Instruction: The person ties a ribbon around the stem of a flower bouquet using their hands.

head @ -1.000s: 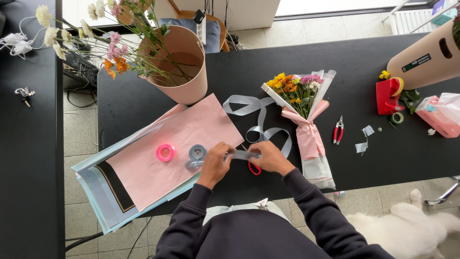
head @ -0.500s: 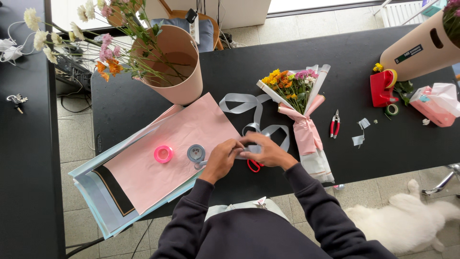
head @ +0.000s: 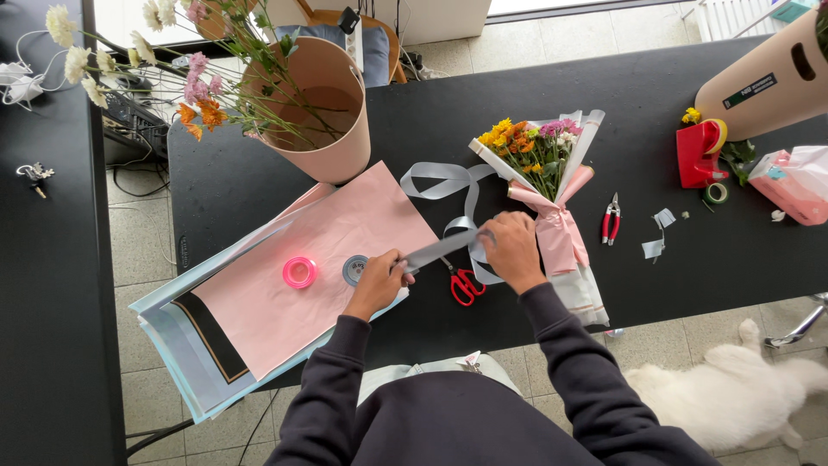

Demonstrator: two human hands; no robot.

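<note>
Both hands, L [head: 377, 280] + R [head: 511, 250], fingers pinching grey ribbon [head: 440, 248] taut. Risk imo: slack grip, ribbon slips/twists near red scissors [head: 464, 285].

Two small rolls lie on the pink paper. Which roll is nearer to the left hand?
The grey roll, right beside the left hand. The pink roll lies farther out to the left on the pink paper.

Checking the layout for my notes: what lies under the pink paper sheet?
Under the pink paper sheet lies a stack of wrapping sheets, pale blue with one dark, gold-edged sheet showing at the left. How many sheets there are stays covered.
</note>
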